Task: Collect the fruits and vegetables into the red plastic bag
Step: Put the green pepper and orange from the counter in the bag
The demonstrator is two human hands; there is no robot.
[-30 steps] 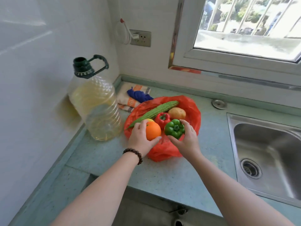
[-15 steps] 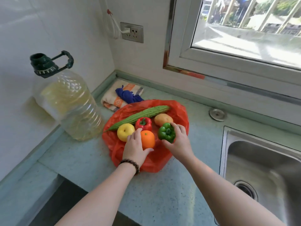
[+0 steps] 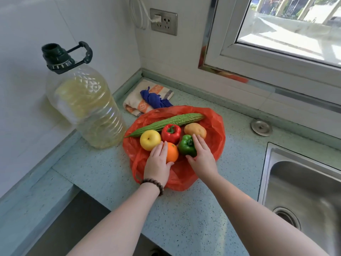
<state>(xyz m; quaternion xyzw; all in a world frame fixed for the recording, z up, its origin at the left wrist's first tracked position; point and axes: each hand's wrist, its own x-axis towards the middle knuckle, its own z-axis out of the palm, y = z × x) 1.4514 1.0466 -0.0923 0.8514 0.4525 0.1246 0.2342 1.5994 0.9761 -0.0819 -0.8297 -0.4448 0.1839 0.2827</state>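
Hardly moved since before — left hand (image 3: 157, 161) cupping orange (image 3: 172, 152), right hand (image 3: 202, 154) gripping green pepper (image 3: 186, 146) — both atop red plastic bag (image 3: 215, 133).

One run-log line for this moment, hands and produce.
left hand: grips orange | right hand: grips green pepper | both lie on red plastic bag
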